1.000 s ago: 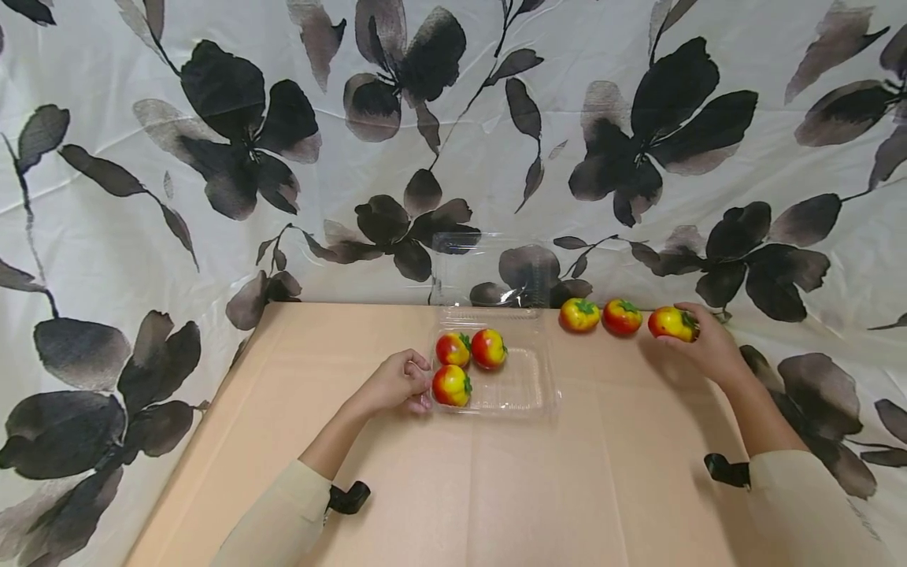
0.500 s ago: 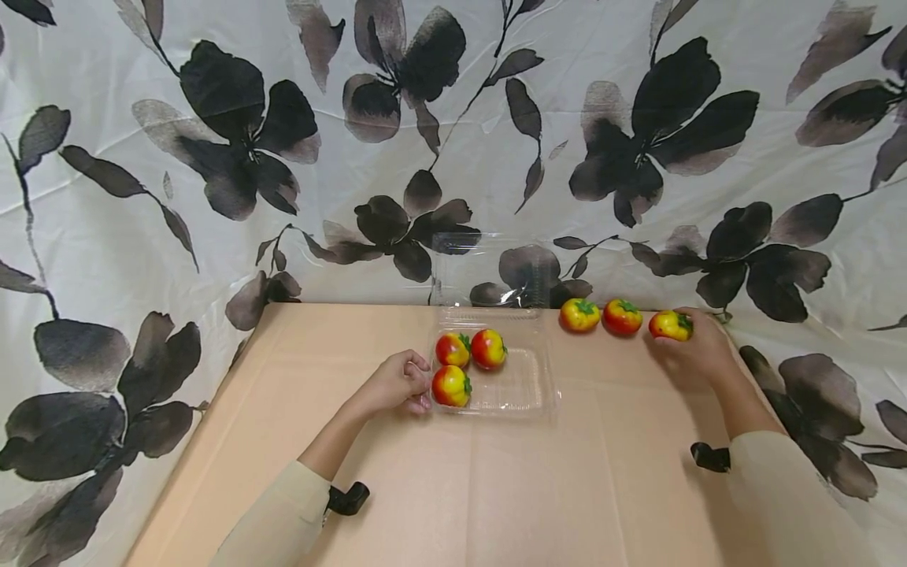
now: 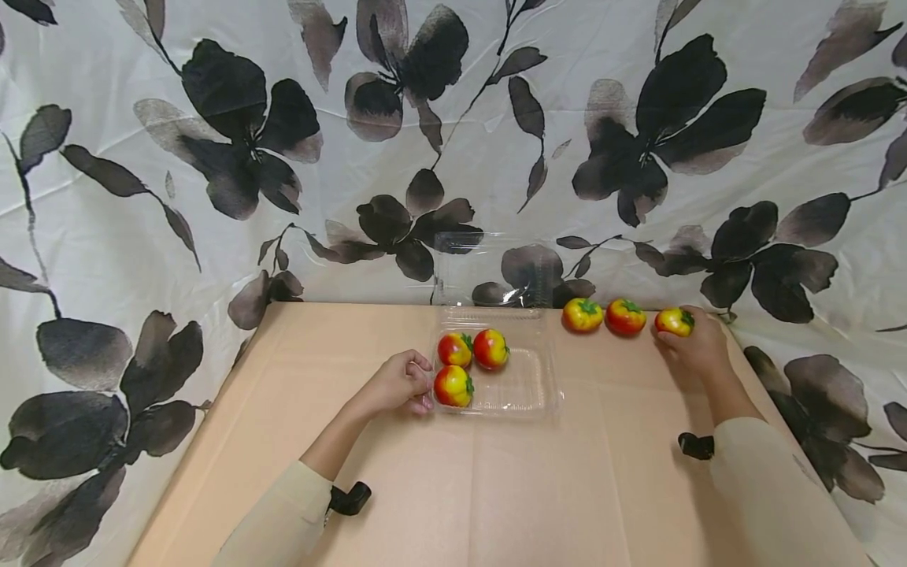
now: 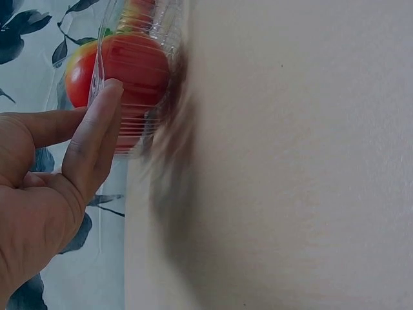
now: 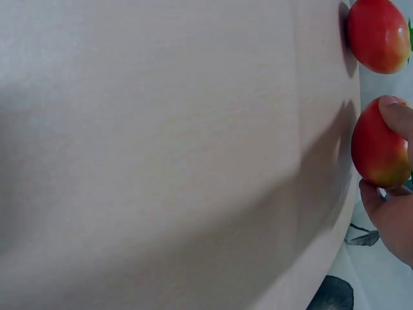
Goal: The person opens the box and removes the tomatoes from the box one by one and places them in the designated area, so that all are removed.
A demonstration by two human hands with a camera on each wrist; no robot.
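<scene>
My left hand (image 3: 397,383) pinches the left rim of a clear plastic clamshell container (image 3: 524,378), its lid (image 3: 496,272) standing up at the back. Inside, along the left and back, sit three red-and-yellow fruits with green leafy tops, one of them the front fruit (image 3: 453,386). Through the container wall, the left wrist view shows a red fruit (image 4: 135,71) close to my fingertips. At the back right, my right hand (image 3: 703,346) grips another such fruit (image 3: 675,321) between thumb and fingers. The right wrist view shows this gripped fruit (image 5: 377,148) from its red side.
Two more fruits, a yellower one (image 3: 583,315) and a redder one (image 3: 625,317), stand in a row between the container and my right hand. The tan table (image 3: 524,488) ends at the back against a floral cloth (image 3: 510,157).
My right forearm has swung left and inward, and the fruit in that hand has turned a little and shifted slightly. The left hand and the container stay put.
</scene>
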